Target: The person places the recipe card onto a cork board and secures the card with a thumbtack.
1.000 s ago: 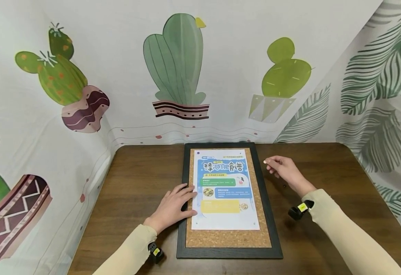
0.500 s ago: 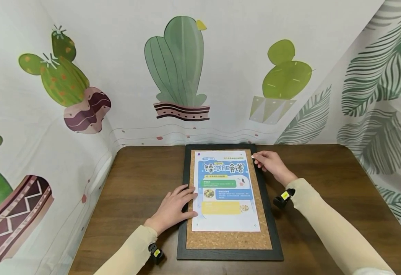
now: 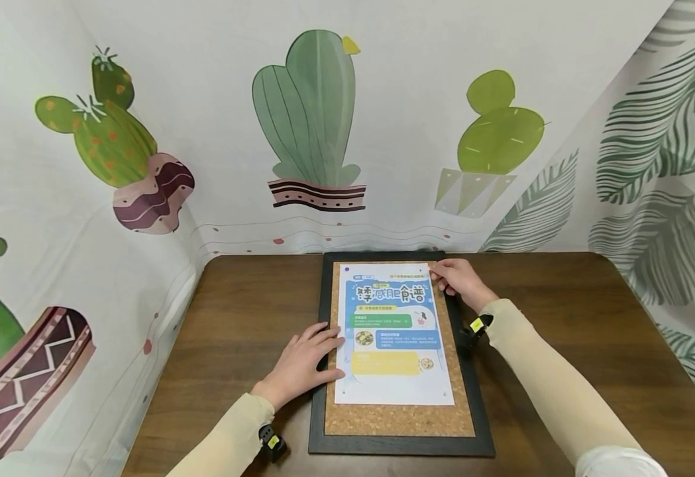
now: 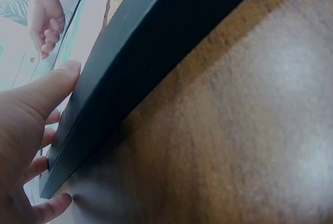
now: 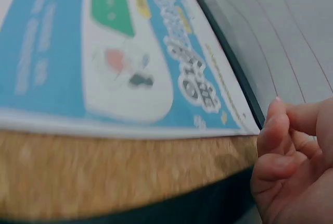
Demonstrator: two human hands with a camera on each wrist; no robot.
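In the head view, a printed poster (image 3: 395,389) lies on a cork board (image 3: 397,422) with a black frame. A purple push pin (image 3: 347,269) sits at the poster's upper left corner. My left hand (image 3: 302,363) rests across the frame's left side, fingers spread, fingertips on the poster's edge. At the upper right corner is my right hand (image 3: 459,281), thumb and forefinger pinching a small, pale push pin, mostly hidden by the fingertips. The right wrist view has this pinching hand (image 5: 291,156) beside the poster's corner.
The board lies on a brown wooden table (image 3: 562,318), near its back edge. Behind rises a white cloth (image 3: 407,99) printed with cacti and leaves. Small dark marks show near the poster's other corners.
My right hand has moved left from beside the board to the poster's upper right corner, carrying the pale push pin. The left hand stays in place.
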